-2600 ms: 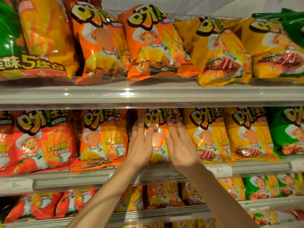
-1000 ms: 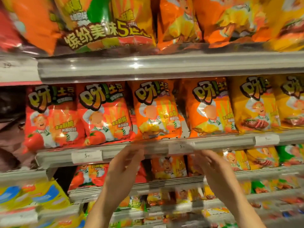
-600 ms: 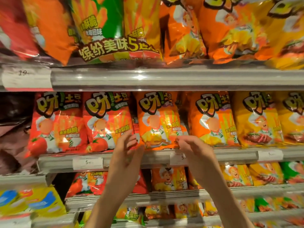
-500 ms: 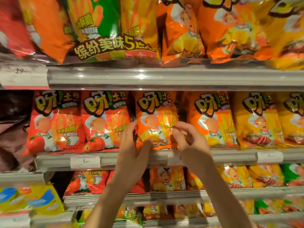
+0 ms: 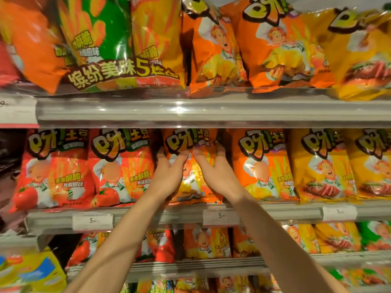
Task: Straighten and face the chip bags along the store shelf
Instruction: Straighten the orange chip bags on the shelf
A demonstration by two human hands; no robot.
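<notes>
Orange chip bag (image 5: 190, 144): middle shelf, centre of the row, upright with its printed front facing out, bottom edge resting behind the shelf rail (image 5: 169, 216).
Left hand (image 5: 169, 176): palm flat on the bag's left half, thumb across the front, fingers wrapped round the left edge; grasping the bag.
Right hand (image 5: 215, 174): palm on the bag's right half, thumb on the front, fingers curled round the right edge; grasping the same bag. Both forearms bare, rising from the bottom of the view.
Red tomato bags (image 5: 88, 168): two, just left of the held bag, upright, faces out; the nearer one touches it.
Second orange bag (image 5: 262, 166): just right of the held bag, upright, face out.
Yellow bags (image 5: 323, 166): further right along the same shelf, upright.
Price tags (image 5: 92, 221): three on the middle rail, each showing a 5; one sits directly below the held bag.
Top shelf: green-and-yellow multipack (image 5: 118, 45) at left, large orange bags (image 5: 275, 45) leaning to its right.
Lower shelf: smaller bags (image 5: 206, 243) in red, orange, yellow and green, partly hidden by the forearms.
</notes>
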